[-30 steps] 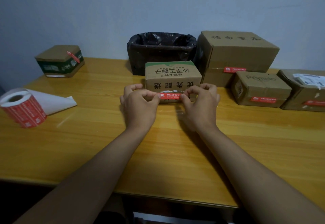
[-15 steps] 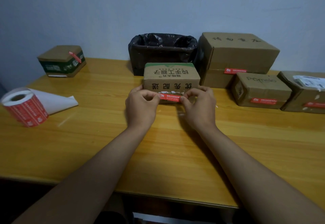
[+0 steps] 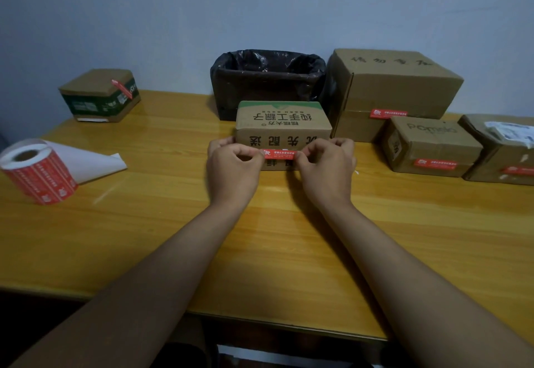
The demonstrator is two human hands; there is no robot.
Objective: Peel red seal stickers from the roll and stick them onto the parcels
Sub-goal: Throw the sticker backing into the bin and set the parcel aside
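In the head view, five cardboard parcels are sitting on the wooden counter (image 3: 289,237): a green-banded parcel (image 3: 99,96) at ten o'clock, a centre parcel (image 3: 283,124) at twelve o'clock just in front of the black-lined bin (image 3: 267,78), a large parcel (image 3: 393,87) at one o'clock, a small parcel (image 3: 430,145) at two o'clock, and a far-right parcel (image 3: 502,150) at three o'clock. One sticker roll (image 3: 37,172) is standing at nine o'clock, with a white backing strip (image 3: 86,161) trailing from it across the counter. Five red seal stickers are showing off the roll: four already on the outer parcels, and one loose sticker (image 3: 280,154) being held against the near face of the centre parcel. The far-right parcel is being cut off by the frame edge, the printing on the stickers is too small to read, and the lower part of the centre parcel's near face is being hidden behind the knuckles. It is hard to tell whether the sticker is already touching the cardboard. Both forearms are reaching forward from the bottom corners, converging toward twelve o'clock. The left hand (image 3: 234,171) is pinching the sticker's left end between thumb and forefinger, the other fingers curling in; the right hand (image 3: 326,171) is pinching the right end the same way, stretching the sticker level between them.
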